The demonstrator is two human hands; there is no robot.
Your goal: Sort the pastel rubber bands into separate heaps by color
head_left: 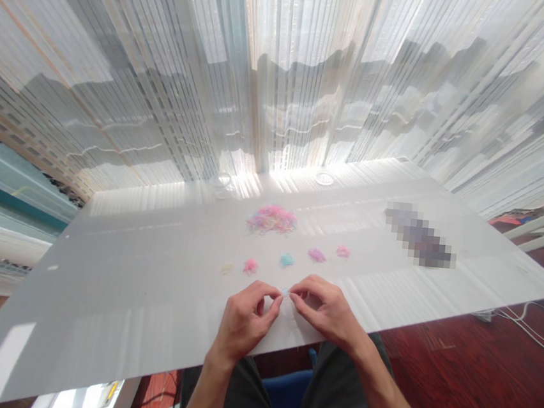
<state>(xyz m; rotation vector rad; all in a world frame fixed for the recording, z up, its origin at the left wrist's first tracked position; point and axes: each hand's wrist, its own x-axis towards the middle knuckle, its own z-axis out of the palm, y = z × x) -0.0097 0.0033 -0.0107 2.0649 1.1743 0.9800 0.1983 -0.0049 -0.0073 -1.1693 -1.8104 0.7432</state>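
Observation:
My left hand (247, 320) and my right hand (328, 309) meet near the table's front edge, thumb and forefinger of each pinched together. Between the fingertips is a tiny pale-blue rubber band (285, 291), its exact shape hard to make out. Just beyond the hands lie small heaps of rubber bands in a loose row: a pale yellow heap (226, 268), a hot-pink heap (250, 266), a turquoise heap (286, 259), a purple heap (316, 255) and a light-pink heap (343, 251). Farther back sits a larger mixed-colour pile (273, 219).
All of this rests on a white table (147, 301). A blurred-out dark object (418, 234) lies at the right. Two clear round items, one a disc (324, 179) and one a container (224, 183), are near the back edge, by a striped sheer curtain (292, 90).

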